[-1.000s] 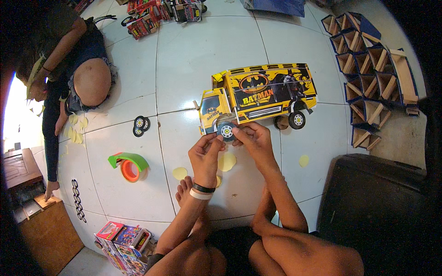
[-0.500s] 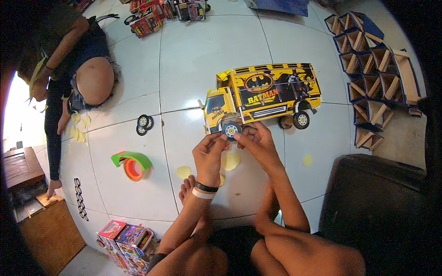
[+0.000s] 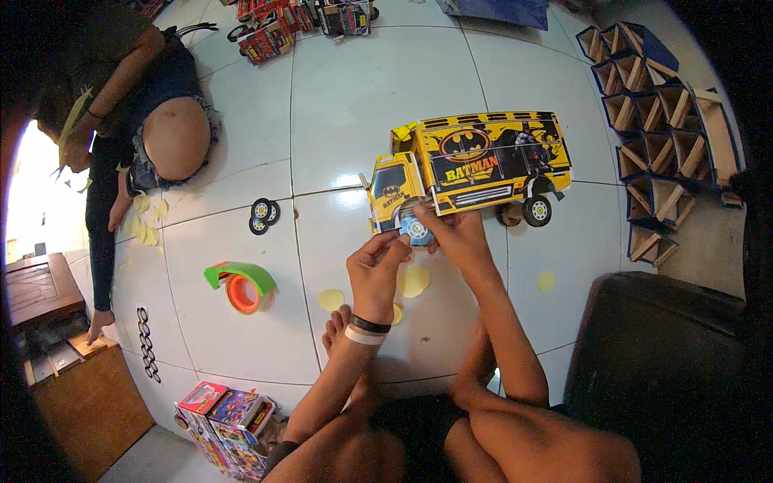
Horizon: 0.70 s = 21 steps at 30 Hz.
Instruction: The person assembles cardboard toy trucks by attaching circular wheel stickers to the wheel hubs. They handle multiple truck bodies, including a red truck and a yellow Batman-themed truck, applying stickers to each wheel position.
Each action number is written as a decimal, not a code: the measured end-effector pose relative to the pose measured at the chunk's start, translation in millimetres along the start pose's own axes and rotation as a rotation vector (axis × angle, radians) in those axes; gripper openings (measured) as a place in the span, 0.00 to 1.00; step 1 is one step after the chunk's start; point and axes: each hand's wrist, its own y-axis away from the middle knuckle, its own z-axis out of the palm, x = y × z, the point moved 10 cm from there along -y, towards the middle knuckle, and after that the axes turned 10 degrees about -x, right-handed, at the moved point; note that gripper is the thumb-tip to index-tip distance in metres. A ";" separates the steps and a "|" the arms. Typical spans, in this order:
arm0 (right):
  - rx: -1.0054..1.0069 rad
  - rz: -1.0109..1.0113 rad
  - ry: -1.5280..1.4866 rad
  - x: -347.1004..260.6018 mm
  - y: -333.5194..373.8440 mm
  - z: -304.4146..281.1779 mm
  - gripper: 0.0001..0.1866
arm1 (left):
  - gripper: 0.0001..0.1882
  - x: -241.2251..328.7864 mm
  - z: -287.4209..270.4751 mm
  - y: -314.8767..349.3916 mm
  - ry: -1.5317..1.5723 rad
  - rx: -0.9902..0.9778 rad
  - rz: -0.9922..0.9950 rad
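Head view: we look down on a tiled floor (image 3: 362,88), with a yellow and black truck (image 3: 483,173) standing before us, its cab to the left.
Front wheel: we have it (image 3: 415,231) at the underside of the cab; its face looks paler and bluer than a second ago.
Left hand: our left hand (image 3: 374,274) pinches the wheel's lower left edge, much as before.
Right hand: our right hand (image 3: 465,248) also grips the wheel, its thumb now up at the top edge, against the cab; half a second ago it lay lower down the rim.
Framing: everything sits farther right in our view than earlier, yet the truck keeps its place on the tiles.
In the way: our fingers cover part of the wheel, and the truck's body hides its own far side.
Near us: pale discs (image 3: 414,282) lie below the hands; a tape dispenser (image 3: 244,290) and loose wheels (image 3: 262,216) lie to the left.
Left edge: we see a row of black rings (image 3: 148,346), a wooden box (image 3: 93,394) and another person (image 3: 173,141), seated.
Lower left: a printed box truck (image 3: 229,431) stands beside our leg.
Right edge: blue frames (image 3: 660,141) stand above a black case (image 3: 652,346).
Far end: red trucks (image 3: 270,36) sit together.
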 end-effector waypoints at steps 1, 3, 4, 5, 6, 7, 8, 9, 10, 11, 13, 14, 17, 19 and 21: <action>-0.045 -0.001 -0.035 -0.1 1.4 -0.8 0.14 | 0.13 -1.1 -0.2 -0.3 0.016 0.009 -0.001; -0.170 0.021 -0.113 1.9 5.8 -0.1 0.16 | 0.13 -2.6 -1.1 -0.4 0.027 0.016 -0.005; -0.209 0.014 -0.082 1.2 8.1 -0.4 0.17 | 0.13 -3.0 -1.5 -0.6 0.020 0.015 -0.008; -0.246 0.007 -0.050 0.6 10.5 0.3 0.18 | 0.13 -4.2 -2.5 -0.6 0.013 0.019 -0.019; -0.270 0.020 -0.014 2.0 11.8 1.2 0.19 | 0.12 -3.7 -1.9 -1.2 -0.006 0.004 -0.018; -0.261 -0.014 0.024 -0.5 12.0 1.5 0.20 | 0.12 -3.8 -2.2 -1.3 -0.027 -0.005 -0.024; -0.240 -0.027 0.066 -1.2 11.1 2.8 0.21 | 0.11 -4.0 -2.6 -1.7 -0.046 -0.011 -0.032; -0.220 -0.034 0.108 -1.6 9.8 5.1 0.22 | 0.11 -3.9 -2.7 -1.5 0.013 -0.016 -0.020; -0.177 -0.042 0.096 -2.3 8.7 5.3 0.23 | 0.11 -4.0 -3.0 -1.1 0.075 -0.018 -0.009; -0.135 -0.042 0.083 -2.0 7.7 6.2 0.23 | 0.11 -6.1 -4.6 -0.9 0.139 -0.001 -0.014; -0.026 -0.104 0.054 -7.2 6.9 6.9 0.20 | 0.11 -5.5 -2.8 -1.4 0.131 -0.007 0.007; 0.005 -0.067 0.043 -3.4 6.7 6.8 0.18 | 0.12 -7.6 -2.4 -0.7 0.132 0.005 -0.001; 0.059 -0.052 -0.005 0.2 5.5 7.6 0.15 | 0.11 -7.0 -0.1 0.6 0.180 0.002 0.031; 0.107 -0.061 -0.019 1.1 5.9 4.7 0.14 | 0.11 -6.9 0.5 1.0 0.136 0.012 0.028; 0.091 -0.027 -0.049 4.7 6.7 3.6 0.13 | 0.11 -6.0 0.7 1.2 0.078 0.022 0.025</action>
